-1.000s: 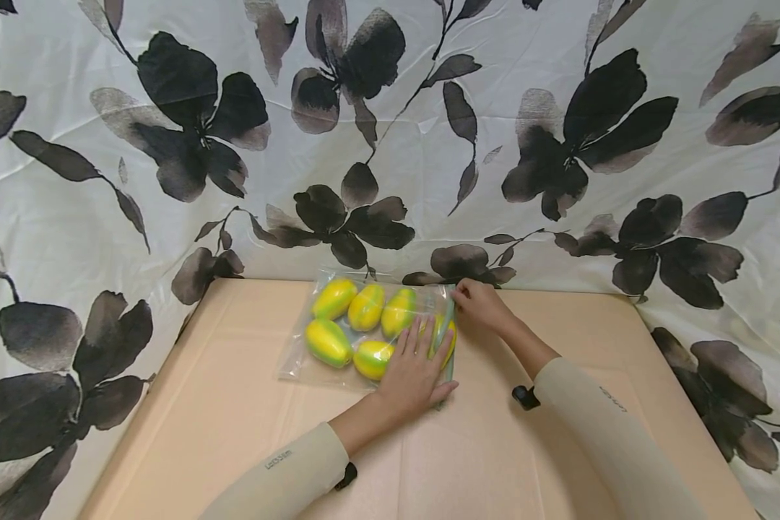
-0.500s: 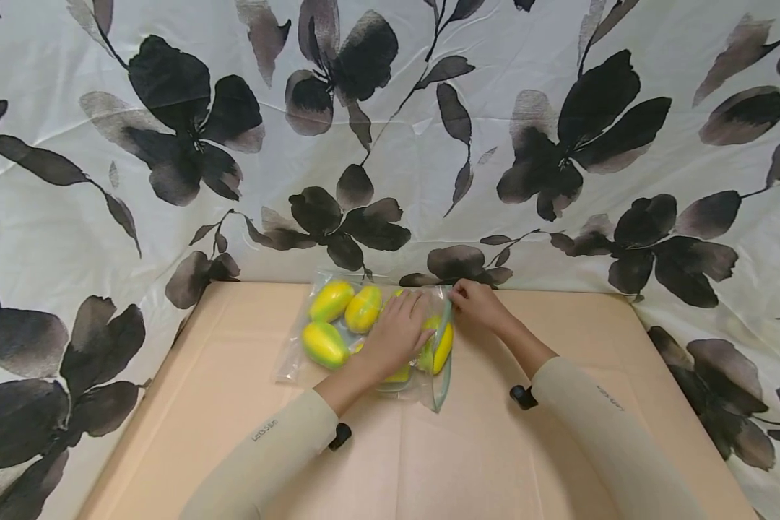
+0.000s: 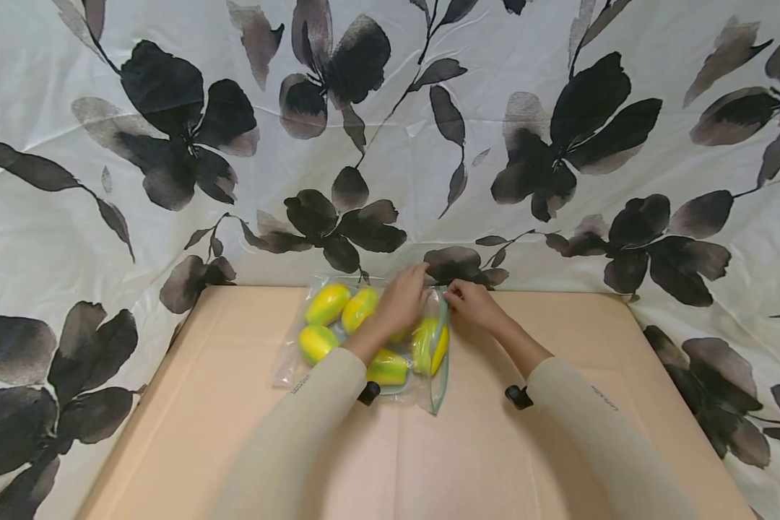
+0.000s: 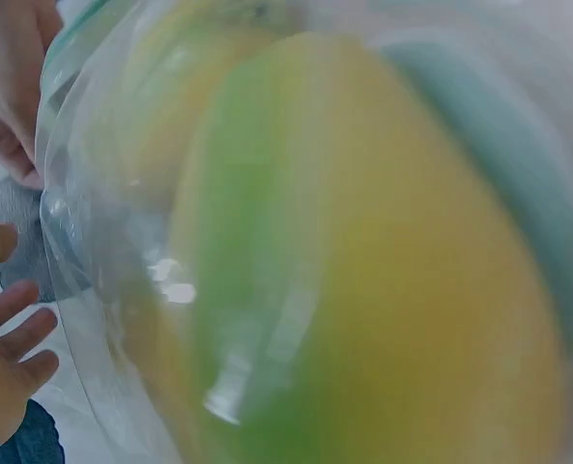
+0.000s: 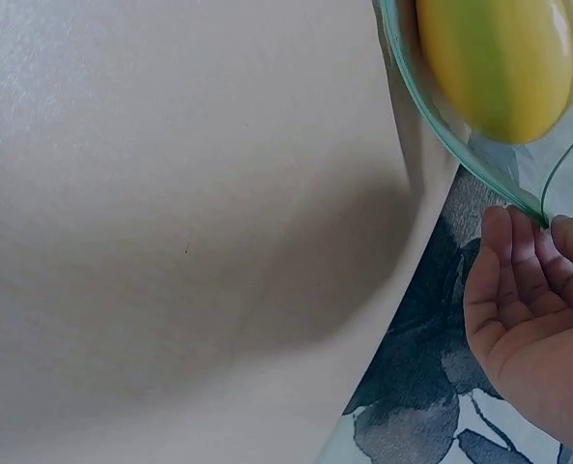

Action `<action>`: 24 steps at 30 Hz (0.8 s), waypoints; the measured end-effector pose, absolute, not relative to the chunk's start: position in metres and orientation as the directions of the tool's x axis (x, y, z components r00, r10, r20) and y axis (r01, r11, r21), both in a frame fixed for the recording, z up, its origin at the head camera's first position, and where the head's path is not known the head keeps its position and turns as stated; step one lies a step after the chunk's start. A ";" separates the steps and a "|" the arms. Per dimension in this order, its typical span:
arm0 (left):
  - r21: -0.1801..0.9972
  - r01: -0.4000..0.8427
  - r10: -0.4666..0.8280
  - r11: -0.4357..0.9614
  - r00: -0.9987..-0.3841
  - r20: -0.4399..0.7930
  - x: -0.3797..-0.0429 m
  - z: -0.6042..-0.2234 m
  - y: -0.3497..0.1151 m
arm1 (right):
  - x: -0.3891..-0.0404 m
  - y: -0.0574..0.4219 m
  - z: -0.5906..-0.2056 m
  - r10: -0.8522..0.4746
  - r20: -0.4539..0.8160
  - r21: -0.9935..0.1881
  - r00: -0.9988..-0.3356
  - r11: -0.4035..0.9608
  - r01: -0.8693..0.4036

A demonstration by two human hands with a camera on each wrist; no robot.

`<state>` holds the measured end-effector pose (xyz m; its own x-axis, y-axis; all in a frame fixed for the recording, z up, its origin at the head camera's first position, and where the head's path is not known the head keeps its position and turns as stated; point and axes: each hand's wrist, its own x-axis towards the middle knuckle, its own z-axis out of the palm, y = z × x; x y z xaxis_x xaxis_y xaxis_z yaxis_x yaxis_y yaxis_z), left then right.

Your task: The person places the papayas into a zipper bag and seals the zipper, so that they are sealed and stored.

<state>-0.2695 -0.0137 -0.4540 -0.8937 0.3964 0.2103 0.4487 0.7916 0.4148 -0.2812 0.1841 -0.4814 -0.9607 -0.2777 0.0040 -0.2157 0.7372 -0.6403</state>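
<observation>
A clear zip bag with a green-edged mouth lies on the board, holding several yellow-green mangoes. At the bag's far right corner, my right hand pinches the end of the green zip strip between thumb and fingers. My left hand hovers at the bag's far side, just left of the right hand. In the left wrist view its fingers are spread beside the plastic, with nothing between them. A large mango fills most of that view. The left forearm hides part of the bag.
The bag sits near the far edge of a tan board. Behind it hangs a white cloth printed with dark flowers, which also shows past the board's sides.
My left hand has slid from the bag's right part leftward, then up to its far edge near the right hand. The right hand keeps its pinch on the corner.
</observation>
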 end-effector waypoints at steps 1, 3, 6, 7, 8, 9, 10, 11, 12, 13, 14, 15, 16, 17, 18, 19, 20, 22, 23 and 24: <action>0.428 0.439 0.392 0.790 -0.899 0.198 -0.274 -0.454 -0.012 | -0.282 0.184 -0.481 -0.277 0.009 -0.637 -0.961 0.740 -0.219; 0.451 0.429 0.390 0.783 -0.903 0.182 -0.282 -0.453 -0.009 | -0.283 0.183 -0.480 -0.277 0.017 -0.632 -0.961 0.742 -0.225; 0.471 0.424 0.401 0.773 -0.903 0.155 -0.291 -0.451 -0.006 | -0.283 0.182 -0.480 -0.280 0.024 -0.627 -0.960 0.744 -0.233; 0.477 0.422 0.404 0.771 -0.903 0.145 -0.293 -0.450 -0.005 | -0.283 0.181 -0.480 -0.280 0.027 -0.626 -0.960 0.743 -0.235; 0.490 0.418 0.407 0.765 -0.903 0.135 -0.295 -0.450 -0.004 | -0.283 0.181 -0.480 -0.282 0.031 -0.626 -0.959 0.743 -0.238; 0.500 0.414 0.411 0.760 -0.903 0.123 -0.297 -0.449 -0.003 | -0.283 0.181 -0.480 -0.284 0.033 -0.628 -0.958 0.740 -0.241; 0.506 0.410 0.415 0.759 -0.903 0.111 -0.298 -0.449 -0.002 | -0.283 0.181 -0.479 -0.284 0.034 -0.629 -0.958 0.739 -0.242; 0.510 0.407 0.417 0.758 -0.903 0.101 -0.300 -0.450 -0.001 | -0.283 0.181 -0.479 -0.284 0.037 -0.629 -0.958 0.738 -0.244; 0.514 0.407 0.422 0.755 -0.902 0.094 -0.301 -0.450 0.000 | -0.282 0.181 -0.479 -0.285 0.040 -0.628 -0.958 0.738 -0.245; 0.520 0.407 0.426 0.751 -0.900 0.090 -0.302 -0.451 0.000 | -0.282 0.181 -0.479 -0.285 0.040 -0.628 -0.958 0.739 -0.246; 0.520 0.410 0.431 0.750 -0.898 0.087 -0.304 -0.452 0.000 | -0.282 0.180 -0.479 -0.284 0.040 -0.627 -0.958 0.739 -0.245; 0.517 0.413 0.435 0.750 -0.896 0.085 -0.305 -0.452 0.001 | -0.282 0.180 -0.479 -0.284 0.038 -0.626 -0.958 0.741 -0.244; 0.518 0.414 0.437 0.749 -0.896 0.083 -0.306 -0.453 0.001 | -0.282 0.180 -0.478 -0.282 0.040 -0.624 -0.959 0.742 -0.244; 0.516 0.416 0.440 0.749 -0.894 0.082 -0.306 -0.453 0.001 | -0.282 0.179 -0.478 -0.281 0.040 -0.626 -0.959 0.741 -0.244; 0.515 0.417 0.442 0.749 -0.893 0.081 -0.307 -0.454 0.001 | -0.282 0.179 -0.478 -0.282 0.042 -0.627 -0.958 0.739 -0.245; 0.513 0.420 0.444 0.748 -0.892 0.082 -0.308 -0.454 0.001 | -0.282 0.179 -0.478 -0.281 0.043 -0.631 -0.959 0.737 -0.244; 0.514 0.423 0.447 0.746 -0.891 0.083 -0.308 -0.455 0.002 | -0.282 0.178 -0.478 -0.279 0.045 -0.633 -0.959 0.735 -0.243; 0.518 0.428 0.453 0.741 -0.887 0.086 -0.309 -0.455 0.003 | -0.281 0.178 -0.478 -0.277 0.050 -0.640 -0.960 0.729 -0.244; 0.519 0.432 0.457 0.738 -0.885 0.086 -0.309 -0.455 0.004 | -0.281 0.178 -0.478 -0.274 0.050 -0.641 -0.960 0.729 -0.241; 0.520 0.434 0.460 0.736 -0.884 0.086 -0.309 -0.455 0.004 | -0.281 0.178 -0.477 -0.271 0.051 -0.641 -0.961 0.729 -0.240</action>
